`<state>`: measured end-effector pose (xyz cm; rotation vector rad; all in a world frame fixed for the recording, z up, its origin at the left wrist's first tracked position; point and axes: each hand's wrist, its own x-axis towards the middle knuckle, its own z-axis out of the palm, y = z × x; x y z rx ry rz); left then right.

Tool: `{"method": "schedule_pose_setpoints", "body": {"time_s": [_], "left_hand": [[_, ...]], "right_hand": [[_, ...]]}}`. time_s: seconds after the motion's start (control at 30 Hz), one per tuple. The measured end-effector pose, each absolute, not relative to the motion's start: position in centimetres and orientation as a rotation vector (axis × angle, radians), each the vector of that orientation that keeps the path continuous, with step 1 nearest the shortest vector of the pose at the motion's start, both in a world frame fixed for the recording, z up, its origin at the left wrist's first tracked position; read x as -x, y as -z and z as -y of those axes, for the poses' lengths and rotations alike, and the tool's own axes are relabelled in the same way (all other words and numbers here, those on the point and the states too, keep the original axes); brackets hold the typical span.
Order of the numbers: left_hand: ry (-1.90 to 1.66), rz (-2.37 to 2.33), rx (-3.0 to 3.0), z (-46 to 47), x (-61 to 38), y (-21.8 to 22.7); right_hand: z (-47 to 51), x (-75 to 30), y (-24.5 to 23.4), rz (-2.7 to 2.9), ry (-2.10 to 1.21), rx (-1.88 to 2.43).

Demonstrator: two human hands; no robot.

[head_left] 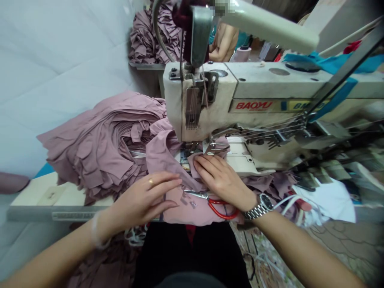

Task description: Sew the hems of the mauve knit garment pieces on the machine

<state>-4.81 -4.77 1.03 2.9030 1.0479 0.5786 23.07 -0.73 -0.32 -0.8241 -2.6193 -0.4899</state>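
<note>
My left hand lies flat with fingers stretched out on a mauve fabric piece, a gold ring on one finger. My right hand, a metal watch on its wrist, presses the same fabric flat just in front of the presser foot of a cream sewing machine. Red-handled scissors lie on the fabric under my right palm's edge, not gripped.
A big stack of mauve fabric pieces sits left of the machine on the table. More folded mauve pieces lie on a shelf behind. Another person's hand shows beyond the machine. White cloth lies at right.
</note>
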Motion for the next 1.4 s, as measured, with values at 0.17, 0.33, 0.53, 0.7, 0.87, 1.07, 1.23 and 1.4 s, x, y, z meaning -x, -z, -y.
{"method": "schedule_pose_setpoints", "body": {"time_s": [0.17, 0.33, 0.53, 0.7, 0.87, 1.07, 1.23, 1.4], "left_hand": [[-0.59, -1.236, -3.044, 0.8, 4.4, 1.6], [-0.752, -1.159, -3.134, 0.7, 4.2, 1.4], [-0.64, -1.339, -3.112, 2.4, 1.9, 1.4], [-0.522, -1.538, -3.104, 3.1, 0.3, 1.3], [-0.491, -1.591, -3.062, 3.4, -0.6, 1.1], [-0.597, -1.524, -3.078, 3.2, -1.2, 1.3], [-0.588, -1.543, -3.047, 3.1, -1.2, 1.4], [-0.55, -1.516, -3.052, 2.8, -0.9, 1.2]], "right_hand": [[1.0, -22.9, 0.6, 2.578, 0.43, 0.804], [1.4, -22.6, 0.9, 2.533, 0.463, 0.904], [2.0, -21.9, 1.9, 2.453, 0.319, 0.915], [2.3, -20.7, 2.0, 2.118, -0.04, 1.081], [2.7, -19.6, 2.6, 2.232, 0.068, 1.063], [2.6, -19.5, 2.6, 2.283, 0.168, 1.095], [2.6, -19.4, 2.1, 2.35, 0.249, 1.103], [2.6, -19.6, 2.0, 2.362, 0.244, 1.079]]}}
